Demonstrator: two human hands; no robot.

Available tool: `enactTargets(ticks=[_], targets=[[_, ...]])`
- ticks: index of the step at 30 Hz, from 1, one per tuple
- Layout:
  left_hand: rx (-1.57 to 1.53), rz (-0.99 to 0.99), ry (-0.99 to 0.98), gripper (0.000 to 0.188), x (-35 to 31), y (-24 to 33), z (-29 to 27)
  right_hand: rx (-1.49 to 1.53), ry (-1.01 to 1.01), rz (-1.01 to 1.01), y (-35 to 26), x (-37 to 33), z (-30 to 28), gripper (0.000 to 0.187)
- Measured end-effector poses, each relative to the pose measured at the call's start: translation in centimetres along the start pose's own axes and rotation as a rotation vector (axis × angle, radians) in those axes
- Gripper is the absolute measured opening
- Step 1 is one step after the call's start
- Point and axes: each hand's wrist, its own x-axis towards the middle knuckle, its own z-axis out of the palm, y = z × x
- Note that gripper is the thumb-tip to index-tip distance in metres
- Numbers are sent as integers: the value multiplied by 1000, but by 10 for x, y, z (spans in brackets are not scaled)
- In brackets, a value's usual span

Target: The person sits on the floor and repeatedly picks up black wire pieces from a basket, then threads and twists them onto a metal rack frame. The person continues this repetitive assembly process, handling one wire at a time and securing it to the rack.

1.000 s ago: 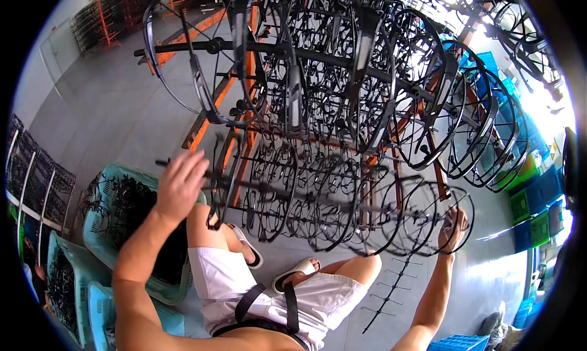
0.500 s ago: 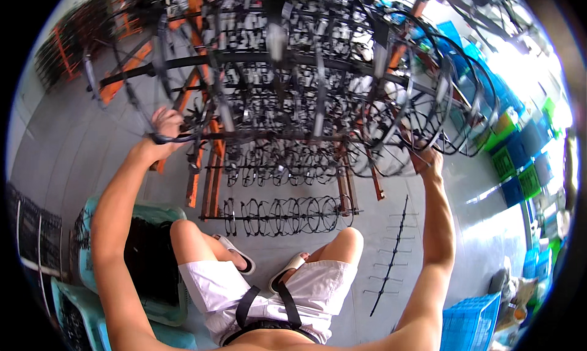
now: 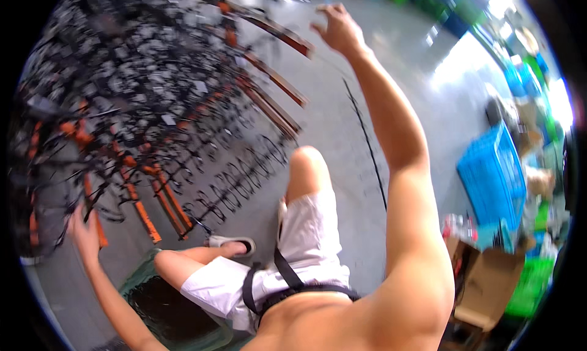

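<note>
2 hands were well apart: right hand (image 3: 342,32) empty, fingers loosely spread; left hand (image 3: 85,233) blurred beside the orange rack (image 3: 145,219), grip couldn't be told. Black parts (image 3: 134,76) hung crowded there; a careless tug could have snagged some loose.

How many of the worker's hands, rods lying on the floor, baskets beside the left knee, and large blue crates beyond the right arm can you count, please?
2 hands: left hand, right hand
1 rod
1 basket
1 blue crate
Total: 5
</note>
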Motion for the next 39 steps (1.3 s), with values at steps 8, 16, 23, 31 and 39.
enactTargets(ticks=[8, 16, 23, 31, 39], targets=[[-669, -722, 8, 63, -166, 150, 18, -273, -809, 1068, 204, -408, -144, 41], [-970, -614, -900, 25, -161, 284, 52, -73, -907, 1727, 152, -638, -106, 86], [-888, -411, -1001, 22, -138, 325, 58, 126, -867, 1917, 171, -610, -26, 74], [-963, 127, -711, 12, -122, 325, 60, -648, -752, 1383, 131, -482, -163, 60], [-1516, -135, -577, 40, -119, 356, 84, -867, -350, 327, 29, -345, -480, 32]])
